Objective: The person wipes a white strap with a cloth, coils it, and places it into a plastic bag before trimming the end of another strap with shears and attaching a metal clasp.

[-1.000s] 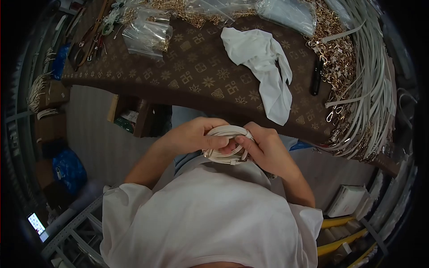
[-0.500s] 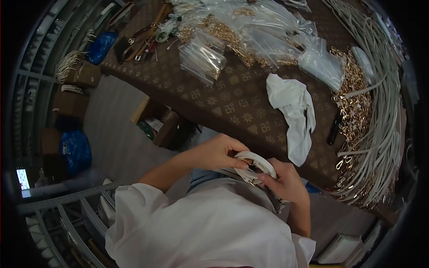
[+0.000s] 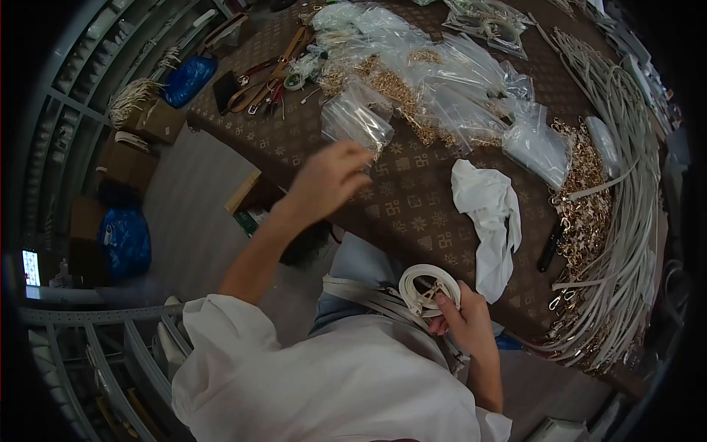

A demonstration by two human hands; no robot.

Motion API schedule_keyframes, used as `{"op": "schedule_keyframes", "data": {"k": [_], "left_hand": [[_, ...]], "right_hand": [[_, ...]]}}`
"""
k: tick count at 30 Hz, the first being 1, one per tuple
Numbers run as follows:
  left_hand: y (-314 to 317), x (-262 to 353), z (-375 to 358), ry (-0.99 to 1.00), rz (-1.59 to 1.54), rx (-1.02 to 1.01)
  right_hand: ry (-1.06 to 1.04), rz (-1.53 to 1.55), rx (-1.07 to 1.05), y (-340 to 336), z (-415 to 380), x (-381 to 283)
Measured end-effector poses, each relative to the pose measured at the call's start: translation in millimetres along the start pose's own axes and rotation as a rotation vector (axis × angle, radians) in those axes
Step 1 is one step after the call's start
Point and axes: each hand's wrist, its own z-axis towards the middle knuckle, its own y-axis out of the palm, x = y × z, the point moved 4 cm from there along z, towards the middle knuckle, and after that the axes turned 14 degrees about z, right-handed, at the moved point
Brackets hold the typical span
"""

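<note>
Holding the coiled white strap [image 3: 409,296] in the right hand [image 3: 469,318] over the lap, just off the table edge — gripping its side between thumb and curled fingers. Reaching over the edge with the left hand [image 3: 326,179], blurred, half open and empty, near a clear pouch [image 3: 359,120]. Seeing a crumpled white cloth [image 3: 487,210], gold-coloured clasps [image 3: 582,173] and long pale straps [image 3: 639,166] on the patterned brown table [image 3: 401,195] — noting blue bags [image 3: 124,243], cardboard boxes [image 3: 127,173] and shelving [image 3: 79,112] to the left.

Before me, on the brown patterned fabric tablecloth [image 3: 401,210], there lies the crumpled white cloth [image 3: 492,214]. To my right of it are the small gold metal clasps [image 3: 587,202], then the long pale flat straps [image 3: 639,177].
</note>
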Motion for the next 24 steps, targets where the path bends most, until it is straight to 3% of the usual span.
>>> {"op": "schedule_keyframes", "data": {"k": [2,5,9,11,13,19,23,24], "left_hand": [[8.4,-46.3,8.5,0.176,0.641,0.196],[32.7,-65.5,-2.1,0.163,0.38,0.1],[23.1,-20.0,-28.7,0.091,0.291,-0.074],[32.0,5.4,-42.3,0.206,0.586,-0.086],[36.6,8.3,-46.9,0.252,0.674,0.023],[23.3,7.7,-29.3,0.23,0.451,-0.045],[-8.3,-33.8,31.7,-0.036,-0.028,-0.027],[-23.7,-43.5,55.0,-0.185,-0.141,-0.089]], "right_hand": [[-0.002,-0.002,0.007,-0.7,-2.1,0.4],[-0.027,-0.058,0.001,-0.3,-2.4,-0.3],[-0.013,-0.125,0.039,-0.8,-4.7,-5.1],[-0.032,-0.151,0.054,-2.0,-4.0,-5.0],[-0.049,-0.183,0.057,-2.2,-3.7,-5.4],[-0.139,-0.29,0.066,0.5,-8.0,-13.1],[-0.153,-0.346,0.025,2.8,-12.4,-11.5],[-0.179,-0.368,0.014,3.9,-13.4,-12.4]]}}
